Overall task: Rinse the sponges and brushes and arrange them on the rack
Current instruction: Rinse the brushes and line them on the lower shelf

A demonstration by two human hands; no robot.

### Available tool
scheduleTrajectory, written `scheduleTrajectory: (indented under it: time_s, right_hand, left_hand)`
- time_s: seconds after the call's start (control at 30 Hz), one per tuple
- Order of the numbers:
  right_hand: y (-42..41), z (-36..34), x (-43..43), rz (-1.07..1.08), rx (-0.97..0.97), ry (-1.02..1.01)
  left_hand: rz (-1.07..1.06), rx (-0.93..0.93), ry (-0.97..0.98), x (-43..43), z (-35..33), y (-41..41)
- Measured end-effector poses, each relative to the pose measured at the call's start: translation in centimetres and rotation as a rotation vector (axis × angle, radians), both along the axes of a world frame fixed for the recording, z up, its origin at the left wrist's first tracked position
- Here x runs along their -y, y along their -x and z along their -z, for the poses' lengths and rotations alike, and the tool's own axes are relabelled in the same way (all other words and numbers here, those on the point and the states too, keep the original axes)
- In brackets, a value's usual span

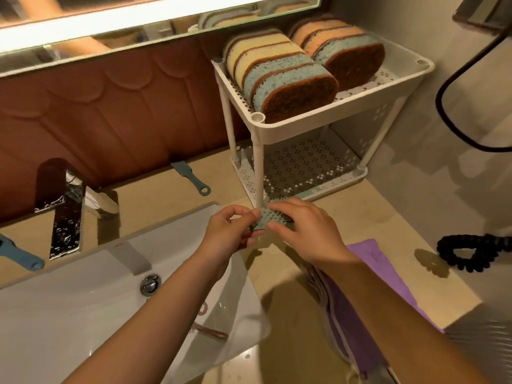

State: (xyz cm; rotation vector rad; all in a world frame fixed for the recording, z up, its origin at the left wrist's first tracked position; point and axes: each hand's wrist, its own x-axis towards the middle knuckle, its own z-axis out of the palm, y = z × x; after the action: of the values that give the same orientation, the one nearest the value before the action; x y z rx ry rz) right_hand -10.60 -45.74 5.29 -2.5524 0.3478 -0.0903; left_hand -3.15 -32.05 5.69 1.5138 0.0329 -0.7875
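Both my hands hold a small teal bristled brush [266, 217] just in front of the white two-tier rack [327, 115]. My left hand [230, 231] pinches its near end; my right hand [304, 228] curls over its far side and hides most of it. Several sponges [279, 76], yellow, blue and orange with brown scouring faces, stand on edge in two rows on the rack's top shelf. The perforated bottom shelf [302, 162] holds nothing I can see. A teal brush handle [191, 177] lies on the counter by the wall, and another teal handle [20, 254] shows at the left edge.
A white sink [83, 300] with a chrome tap [66, 206] and drain plug [150, 284] fills the lower left. A folded purple cloth [368, 295] lies on the beige counter under my right forearm. A black coiled cord [471, 252] sits at the right.
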Motion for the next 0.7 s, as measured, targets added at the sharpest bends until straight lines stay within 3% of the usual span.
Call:
scheduleTrajectory:
  time_s: [0.17, 0.3, 0.4, 0.7]
  right_hand:
    - [-1.0, 0.3, 2.7, 0.007, 0.006, 0.102]
    - [-3.1, 1.1, 6.2, 0.135, -0.021, 0.165]
    - [-5.5, 2.3, 7.8, 0.239, -0.084, 0.144]
    - [-12.2, 6.8, 7.8, 0.170, -0.253, 0.252]
  left_hand:
    - [0.040, -0.013, -0.020, 0.9, -0.1, -0.9]
    - [0.096, 0.398, -0.296, 1.7, 0.3, -2.9]
    - [0.223, 0.669, -0.361, 2.4, 0.5, -4.0]
    - [0.262, 1.018, -0.456, 3.2, 0.8, -5.3]
